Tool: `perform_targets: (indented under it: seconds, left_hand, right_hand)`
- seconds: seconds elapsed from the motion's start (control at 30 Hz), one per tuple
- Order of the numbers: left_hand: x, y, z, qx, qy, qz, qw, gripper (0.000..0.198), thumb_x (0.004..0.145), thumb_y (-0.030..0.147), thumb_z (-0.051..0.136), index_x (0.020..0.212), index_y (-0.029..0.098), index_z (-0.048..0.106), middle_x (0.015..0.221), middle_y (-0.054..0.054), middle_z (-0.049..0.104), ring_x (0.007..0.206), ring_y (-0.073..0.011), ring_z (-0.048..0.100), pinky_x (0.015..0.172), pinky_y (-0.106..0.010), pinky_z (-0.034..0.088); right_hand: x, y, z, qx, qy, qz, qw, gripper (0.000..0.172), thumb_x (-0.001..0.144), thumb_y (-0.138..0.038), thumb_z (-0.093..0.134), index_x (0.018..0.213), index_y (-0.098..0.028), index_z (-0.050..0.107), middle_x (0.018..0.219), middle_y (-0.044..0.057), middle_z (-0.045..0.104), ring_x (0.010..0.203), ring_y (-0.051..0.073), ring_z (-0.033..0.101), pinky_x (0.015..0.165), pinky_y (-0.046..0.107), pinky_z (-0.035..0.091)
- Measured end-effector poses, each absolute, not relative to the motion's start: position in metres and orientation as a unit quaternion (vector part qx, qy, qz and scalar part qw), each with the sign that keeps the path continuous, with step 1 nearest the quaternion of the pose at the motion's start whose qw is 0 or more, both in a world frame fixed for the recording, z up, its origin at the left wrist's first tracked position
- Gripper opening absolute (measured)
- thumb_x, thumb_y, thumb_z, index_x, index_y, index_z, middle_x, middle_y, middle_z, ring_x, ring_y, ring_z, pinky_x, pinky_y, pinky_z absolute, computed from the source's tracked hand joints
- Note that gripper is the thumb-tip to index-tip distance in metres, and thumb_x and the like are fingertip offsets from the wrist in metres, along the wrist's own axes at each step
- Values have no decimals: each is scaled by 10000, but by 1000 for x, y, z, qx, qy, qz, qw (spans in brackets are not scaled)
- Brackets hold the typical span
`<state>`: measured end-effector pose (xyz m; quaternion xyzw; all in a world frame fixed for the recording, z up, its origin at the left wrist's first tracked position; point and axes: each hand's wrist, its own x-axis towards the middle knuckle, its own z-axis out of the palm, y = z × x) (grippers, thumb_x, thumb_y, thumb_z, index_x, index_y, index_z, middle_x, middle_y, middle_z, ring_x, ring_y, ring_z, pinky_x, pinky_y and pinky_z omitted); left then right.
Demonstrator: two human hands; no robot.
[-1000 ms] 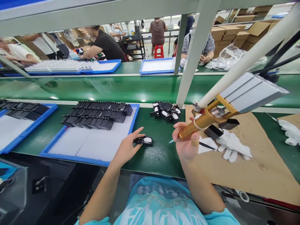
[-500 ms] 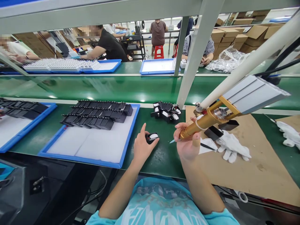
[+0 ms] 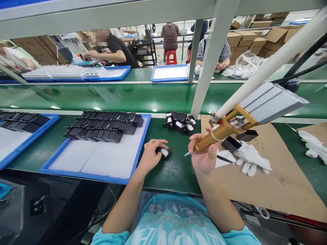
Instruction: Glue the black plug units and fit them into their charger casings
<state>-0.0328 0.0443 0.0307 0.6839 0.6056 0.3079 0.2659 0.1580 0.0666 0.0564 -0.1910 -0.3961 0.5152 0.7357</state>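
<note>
My left hand [image 3: 150, 154] is closed over a small black part with a white piece [image 3: 164, 152], holding it down on the green bench. My right hand [image 3: 203, 153] is wrapped round the gold barrel of a hanging dispensing tool [image 3: 222, 131], whose thin pale tip [image 3: 187, 153] points left toward the part, a short gap away. A white hose [image 3: 268, 66] runs up from the tool to the upper right. A heap of similar black parts [image 3: 180, 123] lies just beyond my hands.
A blue tray [image 3: 102, 166] with rows of black parts [image 3: 102, 126] sits to the left, with another blue tray [image 3: 28, 141] beyond it. White gloves [image 3: 251, 158] lie on brown cardboard [image 3: 281, 183] to the right. A grey frame post [image 3: 208, 64] rises behind. Other people work across the conveyor.
My left hand slid right with the small part, then closed down over it on the bench. My right hand and the tool stayed almost still.
</note>
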Motion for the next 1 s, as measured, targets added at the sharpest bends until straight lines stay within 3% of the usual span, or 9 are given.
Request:
perform_targets:
  seconds: [0.07, 0.13, 0.2, 0.27, 0.33, 0.43, 0.63, 0.8, 1.0]
  left_hand:
    - [-38, 43, 34, 697, 584, 313, 275, 588, 671, -57, 403, 1123, 252, 618, 1039, -20, 696, 1148, -206, 537, 972, -380, 446]
    - [-37, 39, 34, 724, 566, 293, 262, 602, 709, -9, 468, 1242, 253, 566, 1243, -46, 616, 1234, -216, 491, 1010, -377, 444]
    - [-29, 33, 32, 734, 582, 271, 223, 652, 757, 136, 614, 1379, 252, 457, 1389, -76, 514, 1304, -260, 433, 1038, -415, 427]
    - [-18, 29, 27, 710, 632, 260, 172, 729, 758, 321, 719, 1417, 236, 417, 1366, -102, 535, 1270, -298, 460, 1004, -458, 438]
    - [-10, 28, 23, 682, 674, 254, 123, 617, 782, 389, 720, 1340, 229, 510, 1241, -95, 625, 1158, -297, 534, 939, -466, 453]
    - [-9, 33, 22, 701, 662, 240, 114, 318, 824, 307, 684, 1136, 255, 654, 1109, -53, 691, 1048, -262, 581, 876, -430, 462]
    - [-25, 35, 26, 730, 619, 254, 137, 239, 760, 74, 595, 849, 262, 714, 1276, -41, 571, 1225, -282, 468, 997, -451, 437]
    - [-29, 34, 16, 707, 614, 311, 161, 482, 791, 176, 651, 1251, 278, 553, 1310, -75, 510, 1244, -267, 470, 1053, -457, 421]
    - [-24, 37, -3, 613, 646, 400, 216, 700, 738, 137, 649, 1372, 262, 377, 1227, -75, 553, 1189, -245, 518, 1047, -438, 420]
  right_hand:
    - [158, 66, 57, -197, -395, 513, 736, 373, 863, -516, 530, 1162, -294, 505, 840, -10, 711, 461, 108, 531, 425, 249, 379]
    - [158, 66, 57, -202, -393, 514, 736, 386, 853, -524, 538, 1163, -296, 503, 836, -10, 708, 457, 109, 528, 421, 249, 374]
    - [158, 66, 57, -204, -391, 515, 735, 393, 846, -528, 543, 1162, -298, 501, 834, -11, 704, 454, 108, 526, 420, 248, 368]
    - [158, 66, 57, -207, -391, 513, 736, 386, 848, -530, 537, 1155, -299, 501, 831, -12, 701, 453, 107, 525, 423, 249, 370]
    - [158, 66, 57, -214, -393, 506, 737, 383, 853, -535, 525, 1153, -299, 499, 827, -12, 697, 451, 107, 522, 427, 253, 375]
    - [158, 67, 56, -218, -398, 499, 738, 383, 857, -534, 516, 1159, -299, 493, 827, -12, 694, 445, 106, 517, 424, 254, 377]
    - [159, 68, 56, -214, -402, 492, 742, 367, 867, -513, 510, 1165, -298, 488, 846, -10, 698, 447, 105, 524, 416, 246, 373]
    - [159, 69, 55, -201, -401, 490, 747, 335, 883, -475, 506, 1164, -293, 498, 857, -6, 702, 462, 103, 533, 421, 241, 374]
    - [159, 70, 54, -211, -409, 482, 746, 341, 883, -482, 499, 1171, -298, 495, 851, -9, 698, 457, 105, 532, 424, 246, 383]
